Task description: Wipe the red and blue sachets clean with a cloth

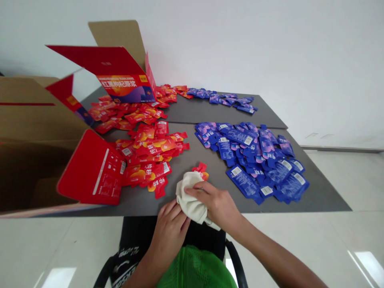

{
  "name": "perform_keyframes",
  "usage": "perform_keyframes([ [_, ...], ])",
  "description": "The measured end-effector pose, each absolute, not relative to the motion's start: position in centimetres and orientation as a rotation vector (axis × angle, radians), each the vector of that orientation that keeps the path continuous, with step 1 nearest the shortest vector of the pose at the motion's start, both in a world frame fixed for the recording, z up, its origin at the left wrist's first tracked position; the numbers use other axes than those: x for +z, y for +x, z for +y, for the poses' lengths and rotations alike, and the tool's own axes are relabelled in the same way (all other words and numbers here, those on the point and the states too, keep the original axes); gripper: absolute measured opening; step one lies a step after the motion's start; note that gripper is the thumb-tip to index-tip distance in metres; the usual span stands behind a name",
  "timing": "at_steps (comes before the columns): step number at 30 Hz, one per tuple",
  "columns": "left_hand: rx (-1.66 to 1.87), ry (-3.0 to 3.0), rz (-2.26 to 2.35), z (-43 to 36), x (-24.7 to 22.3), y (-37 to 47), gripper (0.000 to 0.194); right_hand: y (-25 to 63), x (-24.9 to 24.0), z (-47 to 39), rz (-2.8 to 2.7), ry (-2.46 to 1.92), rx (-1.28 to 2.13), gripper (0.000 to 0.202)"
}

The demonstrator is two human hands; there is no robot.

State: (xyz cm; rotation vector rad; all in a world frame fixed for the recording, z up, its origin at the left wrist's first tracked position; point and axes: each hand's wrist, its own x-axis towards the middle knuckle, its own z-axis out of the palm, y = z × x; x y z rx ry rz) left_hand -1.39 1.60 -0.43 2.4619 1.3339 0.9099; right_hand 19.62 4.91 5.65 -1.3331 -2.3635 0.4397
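Note:
A cream cloth is bunched at the table's front edge. My right hand pinches it from the right, thumb and fingers pressed on its top. Just left of the cloth, my left hand rests at the table edge with its fingers close against the cloth's lower side; their tips are partly hidden. A red sachet sticks out behind the cloth, its lower part covered. Red sachets lie in a loose pile to the left, and blue sachets are heaped to the right.
An open red carton stands at the left edge, flaps spread. Behind it is a second open box. More blue sachets lie in a row on the grey table at the back. A wall rises behind.

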Motion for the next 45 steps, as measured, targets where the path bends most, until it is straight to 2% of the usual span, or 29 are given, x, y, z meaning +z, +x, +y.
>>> perform_keyframes([
  [6,0.887,2.49,1.295,1.8,-0.5,-1.4,0.037,21.3,5.2,10.0,-2.298,-1.601,0.323,0.054],
  [10,0.893,2.507,1.288,1.8,-0.4,-1.5,0.035,22.1,5.8,12.2,-2.224,-1.666,0.233,0.052],
  [16,0.852,2.438,1.296,3.7,2.8,-0.8,0.024,22.0,5.7,7.5,-1.706,-1.341,0.25,0.042],
  [20,0.876,2.421,1.434,7.2,4.3,1.4,0.032,22.8,4.2,3.1,-1.442,-1.268,0.288,0.037],
  [24,0.8,2.443,1.566,10.3,3.9,4.1,0.044,24.4,1.9,0.8,-1.352,-1.225,0.362,0.032],
  [28,0.68,2.358,1.525,12.0,3.1,5.2,0.045,25.5,1.4,0.2,-1.387,-1.196,0.459,0.027],
  [33,0.725,2.298,1.39,13.7,3.2,4.9,0.04,26.0,1.6,0.3,-1.429,-1.217,0.561,0.026],
  [38,0.925,2.234,1.275,13.8,6.0,4.2,0.006,26.4,1.3,0.2,-1.42,-1.189,0.58,0.024],
  [42,1.18,2.214,1.015,11.7,8.0,2.9,0.01,26.2,1.8,0.1,-1.395,-1.198,0.551,0.021],
  [45,1.157,2.312,0.951,9.9,7.7,1.3,0.016,26.1,1.9,0.0,-1.362,-1.206,0.535,0.022],
])
